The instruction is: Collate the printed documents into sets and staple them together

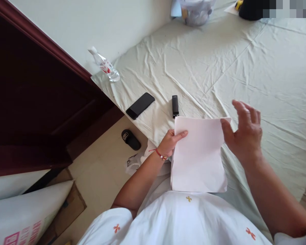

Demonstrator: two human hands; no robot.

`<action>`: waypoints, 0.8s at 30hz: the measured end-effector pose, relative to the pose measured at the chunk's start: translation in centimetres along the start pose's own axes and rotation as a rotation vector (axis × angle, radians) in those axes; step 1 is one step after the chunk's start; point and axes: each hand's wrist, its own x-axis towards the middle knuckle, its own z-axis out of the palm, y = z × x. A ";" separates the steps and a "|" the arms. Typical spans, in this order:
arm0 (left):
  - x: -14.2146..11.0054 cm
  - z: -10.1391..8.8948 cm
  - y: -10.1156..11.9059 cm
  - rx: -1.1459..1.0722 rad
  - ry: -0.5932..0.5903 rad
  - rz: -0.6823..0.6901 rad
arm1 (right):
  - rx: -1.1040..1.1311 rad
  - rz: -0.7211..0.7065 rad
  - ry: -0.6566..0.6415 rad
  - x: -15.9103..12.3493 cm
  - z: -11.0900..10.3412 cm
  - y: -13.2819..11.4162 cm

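A stack of white paper (199, 156) lies close against my body at the front edge of the cloth-covered table. My left hand (169, 143) grips the stack's left edge, thumb on top and the other fingers hidden beneath. Near the upper right corner of the paper, my right hand (246, 132) is raised with its fingers apart; its thumb is close to that corner, and I cannot tell whether it touches. Just beyond the paper's top edge sits a black stapler (175, 106). A black phone (140, 105) lies flat to the left of it.
A clear plastic bottle (105, 66) stands at the table's left corner by the wall. At the back are a translucent container (197, 12) and a black object (252, 9). The wrinkled pale cloth (277, 78) covers the table. A black slipper (131, 139) is on the floor.
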 end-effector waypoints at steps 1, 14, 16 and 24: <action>-0.1 0.1 0.0 0.001 0.002 -0.001 | -0.021 -0.098 -0.013 0.7 0.0 -1.2; -0.3 0.3 -0.6 0.068 0.059 -0.002 | 0.004 -0.388 -0.356 1.4 3.6 -5.5; -0.2 0.4 -0.7 0.091 0.070 0.008 | 0.008 -0.373 -0.373 1.6 4.0 -5.7; -1.0 -0.3 -1.8 0.446 0.002 0.160 | 0.241 -0.170 -0.293 3.0 4.3 -5.4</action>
